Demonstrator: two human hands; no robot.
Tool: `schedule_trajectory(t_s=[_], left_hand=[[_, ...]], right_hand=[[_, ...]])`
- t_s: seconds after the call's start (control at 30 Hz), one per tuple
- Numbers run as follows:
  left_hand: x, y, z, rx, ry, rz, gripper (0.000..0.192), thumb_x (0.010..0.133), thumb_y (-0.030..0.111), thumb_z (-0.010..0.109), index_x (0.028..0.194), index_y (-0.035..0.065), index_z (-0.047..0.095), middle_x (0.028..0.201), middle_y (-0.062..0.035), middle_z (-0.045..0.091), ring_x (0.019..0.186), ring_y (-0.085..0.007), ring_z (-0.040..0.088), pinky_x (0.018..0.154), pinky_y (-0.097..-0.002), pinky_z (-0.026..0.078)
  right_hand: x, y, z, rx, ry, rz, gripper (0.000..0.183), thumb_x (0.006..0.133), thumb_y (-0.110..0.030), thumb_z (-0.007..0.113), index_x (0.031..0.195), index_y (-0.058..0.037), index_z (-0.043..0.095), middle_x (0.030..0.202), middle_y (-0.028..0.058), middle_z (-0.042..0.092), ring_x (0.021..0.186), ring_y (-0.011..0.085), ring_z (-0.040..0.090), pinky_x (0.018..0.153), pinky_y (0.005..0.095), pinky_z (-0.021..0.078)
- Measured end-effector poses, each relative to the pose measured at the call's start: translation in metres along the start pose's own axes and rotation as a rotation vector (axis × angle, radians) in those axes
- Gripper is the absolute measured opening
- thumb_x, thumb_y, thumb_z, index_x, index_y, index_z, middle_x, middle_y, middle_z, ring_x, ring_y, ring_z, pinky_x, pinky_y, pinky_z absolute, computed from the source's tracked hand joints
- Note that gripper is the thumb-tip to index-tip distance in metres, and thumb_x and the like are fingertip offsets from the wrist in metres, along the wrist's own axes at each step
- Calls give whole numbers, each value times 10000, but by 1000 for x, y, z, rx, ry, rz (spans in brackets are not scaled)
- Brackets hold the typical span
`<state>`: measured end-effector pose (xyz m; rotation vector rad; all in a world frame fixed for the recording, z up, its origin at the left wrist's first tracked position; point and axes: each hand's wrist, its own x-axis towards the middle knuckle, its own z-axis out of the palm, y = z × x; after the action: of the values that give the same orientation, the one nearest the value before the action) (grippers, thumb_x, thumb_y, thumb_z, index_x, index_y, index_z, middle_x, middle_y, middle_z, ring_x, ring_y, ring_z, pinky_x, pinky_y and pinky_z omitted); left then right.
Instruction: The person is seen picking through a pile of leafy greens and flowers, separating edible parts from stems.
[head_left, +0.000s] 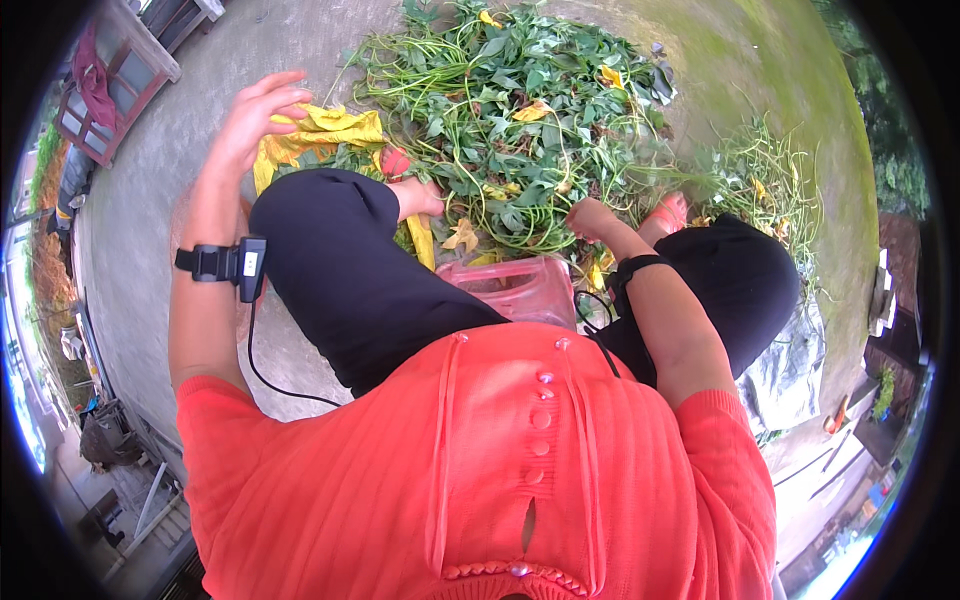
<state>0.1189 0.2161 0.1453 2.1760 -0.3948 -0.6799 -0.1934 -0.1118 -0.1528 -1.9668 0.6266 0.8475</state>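
Observation:
My left hand (264, 112) is raised with its fingers apart and nothing in it, above a crumpled yellow plastic sack (330, 129) that holds some green leaves. My right hand (592, 220) has its fingers curled at the lower edge of a large heap of leafy green vines (502, 112), over tangled stems; whether it grips a stem cannot be told. A few yellow leaves (534, 112) lie among the green ones. A dry tan leaf (461, 235) lies near my left foot.
A pink translucent plastic stool (536, 289) stands between my legs. More stripped-looking stems (772, 184) are spread at the right, beyond my right foot in a red sandal (669, 211). Silvery sheeting (791, 375) lies by my right knee. A wooden-framed window or door panel (124, 82) is at the upper left.

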Motion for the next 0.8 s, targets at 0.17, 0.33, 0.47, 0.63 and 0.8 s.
schedule_trajectory(t_s=[0.17,0.33,0.47,0.63,0.8], left_hand=[[51,3,182,-57,-622,-295,449,811,164,582,1211,-34,524,1018,-180,646,860,-286,654,697,-405,556],[54,-178,347,28,-644,-1009,478,840,71,493,1271,-95,370,1236,-303,492,977,-486,586,733,-597,522],[2,-178,398,-184,-373,-1047,604,715,-38,632,1271,-16,397,1233,-171,391,1138,-418,465,778,-592,541],[14,-200,388,-391,-303,-1012,612,696,-45,601,1270,9,397,1307,-172,345,1236,-436,351,802,-579,521],[32,-210,396,-682,-188,-1041,446,710,-19,617,1135,22,491,1127,-170,471,996,-389,494,740,-534,527]], right_hand=[[-2,11,-8,-121,67,-35,183,752,-140,619,882,-39,697,726,121,672,571,235,647,524,348,528],[-16,-23,-18,-65,239,-112,282,729,-176,638,974,-47,692,874,140,688,785,255,670,743,348,530],[-20,-3,-20,-89,336,-153,263,740,-169,634,967,-48,692,813,132,683,714,250,664,711,345,521],[-16,-10,-20,43,254,-32,236,749,-144,625,952,-44,693,724,100,668,565,195,630,578,317,510],[-9,-7,-14,-1,276,-123,247,741,-155,639,959,-54,695,755,114,673,614,212,645,614,330,518]])
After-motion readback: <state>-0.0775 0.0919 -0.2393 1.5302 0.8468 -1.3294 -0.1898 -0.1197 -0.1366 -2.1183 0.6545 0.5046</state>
